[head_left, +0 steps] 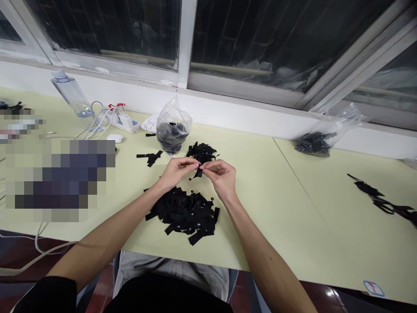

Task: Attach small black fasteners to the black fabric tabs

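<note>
My left hand (177,170) and my right hand (222,174) meet above the table, fingertips pinched together on one small black fabric label (199,172). Just below my wrists lies a heap of black labels (184,211), some showing small white marks. A smaller pile of black pieces (202,152) sits just beyond my fingers. Behind it stands a clear plastic bag (172,128) partly filled with black pieces.
The pale yellow table (276,208) runs under a window. A water bottle (72,94), a white power strip (125,121) with cables and a white earbud case (115,138) lie at left. Another plastic bag (321,138) and black strips (382,201) lie at right.
</note>
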Motion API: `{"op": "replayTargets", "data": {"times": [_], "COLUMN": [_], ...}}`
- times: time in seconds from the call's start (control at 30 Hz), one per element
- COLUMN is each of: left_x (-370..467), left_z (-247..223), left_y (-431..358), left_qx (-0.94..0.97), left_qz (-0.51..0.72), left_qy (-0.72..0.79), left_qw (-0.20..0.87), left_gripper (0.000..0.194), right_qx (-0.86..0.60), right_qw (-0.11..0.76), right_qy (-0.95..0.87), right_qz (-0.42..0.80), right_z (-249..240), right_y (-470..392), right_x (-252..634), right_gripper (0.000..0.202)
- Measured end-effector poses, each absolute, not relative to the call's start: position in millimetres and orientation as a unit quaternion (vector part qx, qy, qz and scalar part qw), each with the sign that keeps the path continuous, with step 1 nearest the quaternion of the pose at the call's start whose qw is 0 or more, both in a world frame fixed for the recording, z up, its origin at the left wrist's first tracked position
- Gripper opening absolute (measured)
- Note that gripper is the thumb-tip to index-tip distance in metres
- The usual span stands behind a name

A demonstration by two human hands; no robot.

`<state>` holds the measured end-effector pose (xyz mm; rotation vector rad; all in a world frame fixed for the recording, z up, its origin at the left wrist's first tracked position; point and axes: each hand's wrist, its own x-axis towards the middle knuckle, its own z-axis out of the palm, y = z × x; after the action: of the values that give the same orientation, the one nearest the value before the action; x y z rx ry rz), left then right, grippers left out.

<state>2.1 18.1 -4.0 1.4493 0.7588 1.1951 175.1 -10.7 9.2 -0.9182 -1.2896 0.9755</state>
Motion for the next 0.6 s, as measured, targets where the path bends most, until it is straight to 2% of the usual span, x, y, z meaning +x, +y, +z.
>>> {"op": "replayTargets", "data": {"times": [0.23,0.6], "left_x": [2,0], "left_z": [-5,-5], "left_y": [18,19], "left_qx": [0.631,0.67], "left_qz": [0.49,0.474], "left_qy": [0.318,0.312], "left_qw": [0.511,0.479], "left_gripper": [0.025,0.025], "right_qx": [-0.411,-0.436], "right_qw": [0.6,0.604], "right_qy": [-0.596,-0.611], "right_qz": [0.341,0.268], "right_z": [13,13], "right_y": [-16,-23], "right_x": [171,164], "right_gripper": [0.006,0.008]}}
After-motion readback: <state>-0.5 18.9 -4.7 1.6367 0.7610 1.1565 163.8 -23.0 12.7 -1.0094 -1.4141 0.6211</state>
